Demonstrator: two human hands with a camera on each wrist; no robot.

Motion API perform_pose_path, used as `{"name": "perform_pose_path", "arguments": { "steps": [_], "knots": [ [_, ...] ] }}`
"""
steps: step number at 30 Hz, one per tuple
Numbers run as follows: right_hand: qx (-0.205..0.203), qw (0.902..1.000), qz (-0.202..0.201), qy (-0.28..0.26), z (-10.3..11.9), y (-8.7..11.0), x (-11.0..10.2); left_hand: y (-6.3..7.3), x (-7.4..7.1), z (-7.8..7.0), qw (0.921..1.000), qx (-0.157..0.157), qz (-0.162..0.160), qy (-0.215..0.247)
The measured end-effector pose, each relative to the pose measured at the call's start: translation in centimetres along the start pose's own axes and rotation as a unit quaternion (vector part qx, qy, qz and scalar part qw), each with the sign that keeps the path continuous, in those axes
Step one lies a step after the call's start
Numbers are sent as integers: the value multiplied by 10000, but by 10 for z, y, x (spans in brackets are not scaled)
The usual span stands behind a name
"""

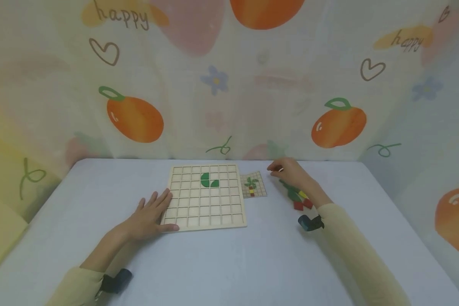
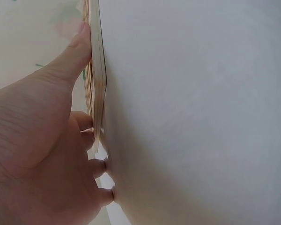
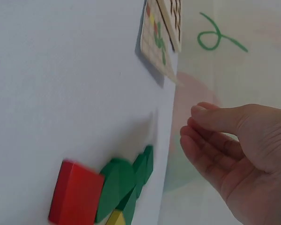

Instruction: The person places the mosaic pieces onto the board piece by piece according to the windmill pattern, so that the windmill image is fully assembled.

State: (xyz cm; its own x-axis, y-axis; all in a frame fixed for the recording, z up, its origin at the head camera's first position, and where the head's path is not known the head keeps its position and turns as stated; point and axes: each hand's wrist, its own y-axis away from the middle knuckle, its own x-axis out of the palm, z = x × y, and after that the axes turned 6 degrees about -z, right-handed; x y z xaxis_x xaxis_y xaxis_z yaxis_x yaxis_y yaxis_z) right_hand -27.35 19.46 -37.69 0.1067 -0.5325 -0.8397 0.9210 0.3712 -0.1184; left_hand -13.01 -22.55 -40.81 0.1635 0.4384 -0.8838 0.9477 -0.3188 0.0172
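Note:
My left hand (image 1: 147,216) rests at the left edge of a square wooden grid board (image 1: 210,230), fingers spread along its side and thumb over the near corner. In the left wrist view the thumb (image 2: 77,51) lies along the board's edge (image 2: 99,70). Green quarter-round pieces (image 1: 205,182) sit in three of the grid's upper cells. To the right, my right hand (image 1: 290,173) hovers above the table, fingers loosely bent, with no piece visible between them. Below it lies a small pile of green pieces (image 3: 117,183), red blocks (image 3: 77,192) and yellow pieces (image 3: 114,218).
A small pattern card (image 1: 262,191), printted with a green, red and yellow flower, lies against the board's right side. Behind the white table (image 1: 222,267) hangs a cloth (image 1: 233,123) printed with oranges.

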Motion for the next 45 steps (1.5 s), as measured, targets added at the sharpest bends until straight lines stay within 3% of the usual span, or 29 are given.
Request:
{"name": "perform_pose_path", "arguments": {
  "steps": [4, 12, 16, 31, 37, 45],
  "knots": [
    [12, 10000, -74, 17, -15, 5, -3, 0, -1, -2, 10000, 31, -11, 7],
    [476, 9987, -90, 159, -36, 19, -4, -1, 0, -2, 10000, 25, -6, -10],
    [653, 9978, -90, 32, -37, 22, -1, 0, 1, 1, 10000, -11, -3, -59],
    [487, 9985, -196, -184, -39, 21, 1, 0, 2, 6, 10000, 11, 28, 29],
    [364, 9992, -136, -33, -40, 22, 0, 0, 4, 8, 10000, 24, -13, -22],
    [525, 9983, -198, -121, -38, 21, -3, 0, 7, 9, 10000, 18, -50, -18]
  ]
}}
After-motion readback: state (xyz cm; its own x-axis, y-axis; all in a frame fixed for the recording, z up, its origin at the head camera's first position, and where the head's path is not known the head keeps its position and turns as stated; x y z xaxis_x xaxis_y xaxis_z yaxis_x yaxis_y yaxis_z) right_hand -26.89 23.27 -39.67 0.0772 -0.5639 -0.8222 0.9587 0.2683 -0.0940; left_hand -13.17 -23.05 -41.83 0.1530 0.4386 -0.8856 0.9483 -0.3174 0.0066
